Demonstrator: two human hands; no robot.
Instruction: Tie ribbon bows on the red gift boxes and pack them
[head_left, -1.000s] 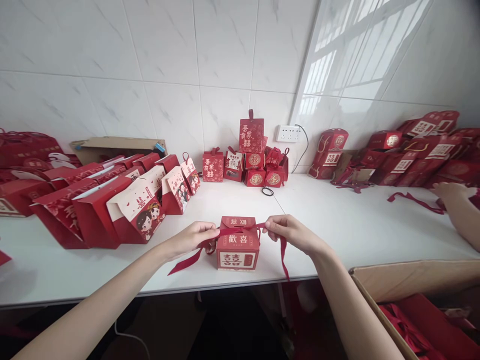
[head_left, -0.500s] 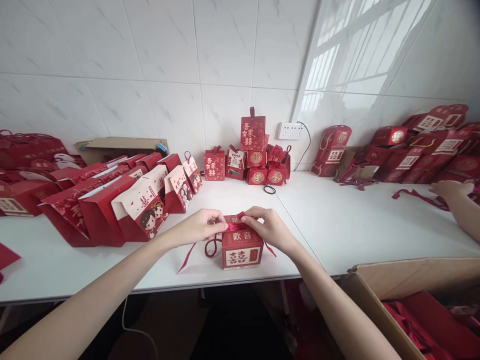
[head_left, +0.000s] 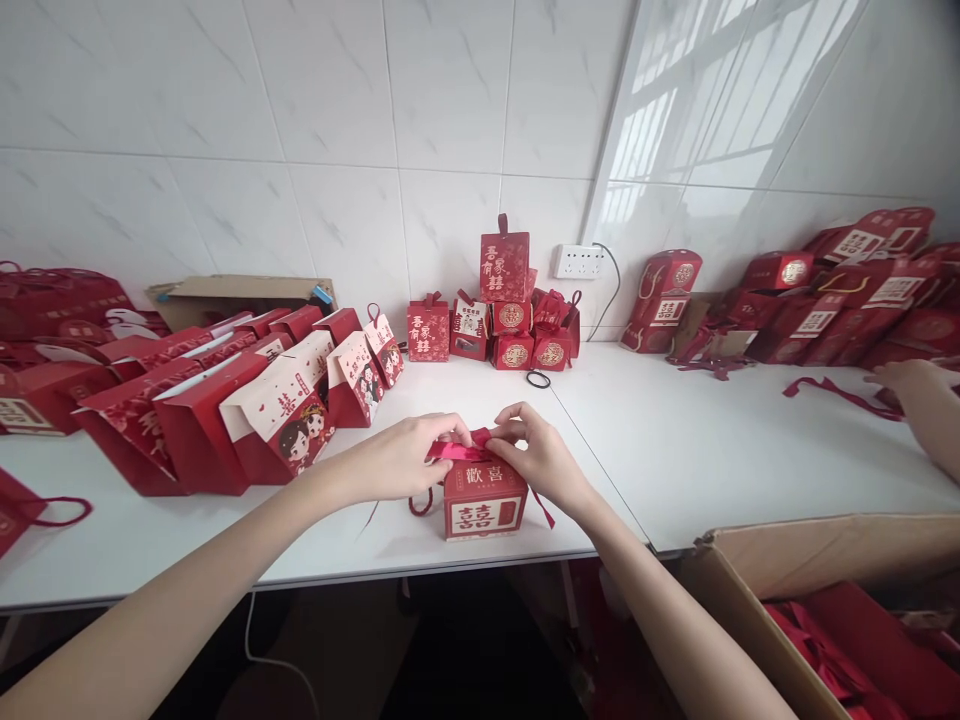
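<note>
A small red box (head_left: 484, 510) with a cream label stands near the table's front edge. Across its top runs a red ribbon (head_left: 454, 452), looped near the middle. My left hand (head_left: 420, 455) pinches the ribbon at the box's upper left. At the upper right, my right hand (head_left: 534, 452) has its fingers closed on the ribbon near the loop. One ribbon end hangs down past the box's right side. A dark red cord (head_left: 421, 506) shows at the left of the box, partly hidden by my left hand.
Red and cream gift boxes (head_left: 277, 410) line the left; more boxes (head_left: 512, 318) stack by the wall near a power strip (head_left: 579, 262). A black ring (head_left: 538, 379) lies behind my right hand. An open carton (head_left: 810, 540) is at lower right; another person's hand (head_left: 911, 385) is far right.
My left hand has moved slightly right and now holds a wider band of ribbon. My right hand has shifted a little. A box with a cord loop has come further into view at left.
</note>
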